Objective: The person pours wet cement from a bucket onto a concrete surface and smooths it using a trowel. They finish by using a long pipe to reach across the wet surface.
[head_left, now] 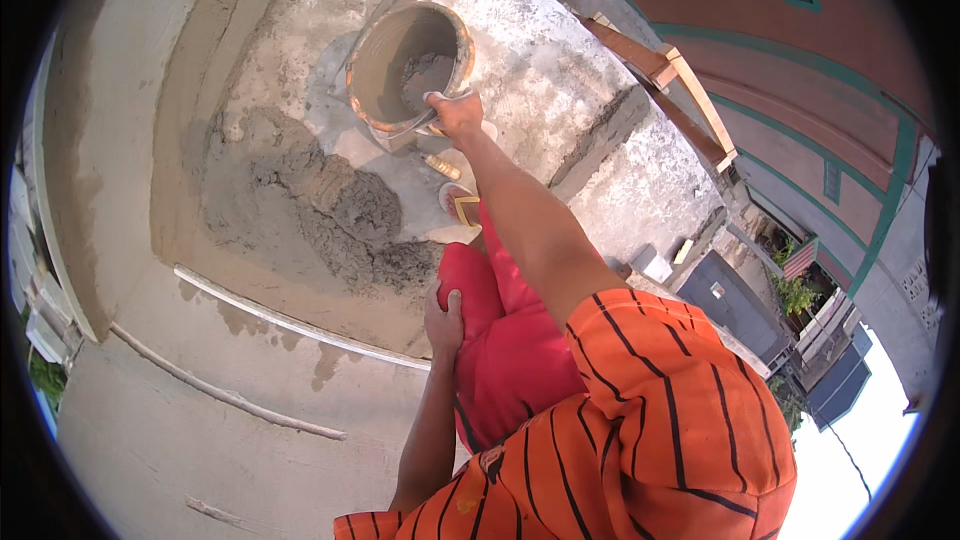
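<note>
A mortar-caked bucket [372, 90] tilts toward me on the concrete ledge, with some wet grey mortar [428, 80] inside it. My right hand [458, 117] is closed over the bucket's near rim, the arm stretched out ahead. Beside my red-trousered knee lies a heap of wet mortar [345, 205], spread against the wall's foot. My left hand [443, 320] rests on that leg, thumb apart from the fingers and holding nothing; part of its fingers is hidden. Just below the bucket lies a short yellowish ridged piece [443, 166], perhaps a tool handle.
My sandalled foot [462, 204] stands near the bucket. A pale straight strip [300, 318] edges the mortar on the left. A thin stick [230, 398] lies on the smooth grey surface. Wooden planks [690, 100] stand at the ledge's right, before a pink and green building [800, 80].
</note>
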Available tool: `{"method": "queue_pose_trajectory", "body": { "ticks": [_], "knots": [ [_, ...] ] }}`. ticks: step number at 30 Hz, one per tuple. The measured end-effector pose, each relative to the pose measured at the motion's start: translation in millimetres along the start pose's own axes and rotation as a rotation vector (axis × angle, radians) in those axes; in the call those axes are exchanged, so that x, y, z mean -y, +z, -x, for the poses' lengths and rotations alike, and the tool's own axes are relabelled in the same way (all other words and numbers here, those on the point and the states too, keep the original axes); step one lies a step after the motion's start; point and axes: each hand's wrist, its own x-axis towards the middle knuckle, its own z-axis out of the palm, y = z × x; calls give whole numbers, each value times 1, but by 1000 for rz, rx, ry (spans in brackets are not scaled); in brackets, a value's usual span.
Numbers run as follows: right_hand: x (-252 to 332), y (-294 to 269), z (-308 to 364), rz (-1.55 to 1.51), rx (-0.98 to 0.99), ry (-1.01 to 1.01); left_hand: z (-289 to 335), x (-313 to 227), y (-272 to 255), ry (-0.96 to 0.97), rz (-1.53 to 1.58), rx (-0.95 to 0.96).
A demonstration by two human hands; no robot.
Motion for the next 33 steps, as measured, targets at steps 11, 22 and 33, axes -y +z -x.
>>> {"method": "queue_pose_trajectory", "body": {
  "ticks": [11,22,33],
  "knots": [
    [-85,-138,129,-148,-30,103,17,47,-5,-76,-120,366],
    [-197,-312,146,-367,-121,396,21,-14,55,-53,-312,448],
    [-304,-518,86,-859,-504,524,131,-119,276,-100,-533,578]
  ]
}}
